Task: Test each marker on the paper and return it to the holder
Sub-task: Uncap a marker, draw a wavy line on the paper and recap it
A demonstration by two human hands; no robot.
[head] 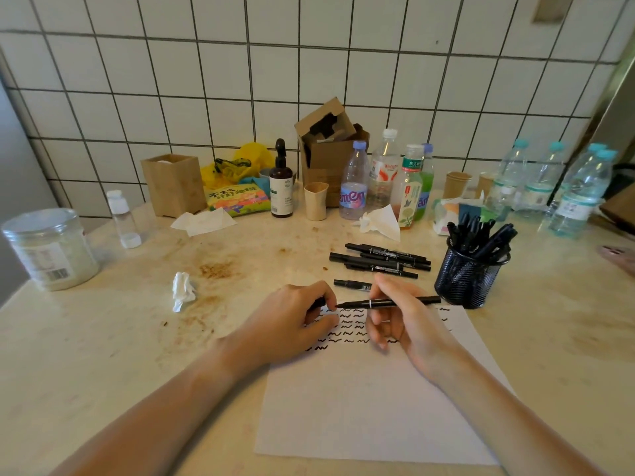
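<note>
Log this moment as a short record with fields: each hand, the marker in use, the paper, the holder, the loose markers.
left hand: rests on the paper, fingers curled round a small black piece, probably the cap
right hand: holds the marker
marker: uncapped, near level, tip pointing left just over the squiggles
paper: white, rows of black squiggles along its top, lower part blank
holder: black mesh cup, right of paper, full of markers
loose markers: lying on the table behind the paper

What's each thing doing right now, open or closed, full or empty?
Marker: uncapped, held in right hand.
Cap: off, gripped in left hand.
Mesh holder: upright, full of markers.
Paper: flat, squiggles across its top.
Loose markers: capped, lying on table.
Cardboard box: open.
</note>
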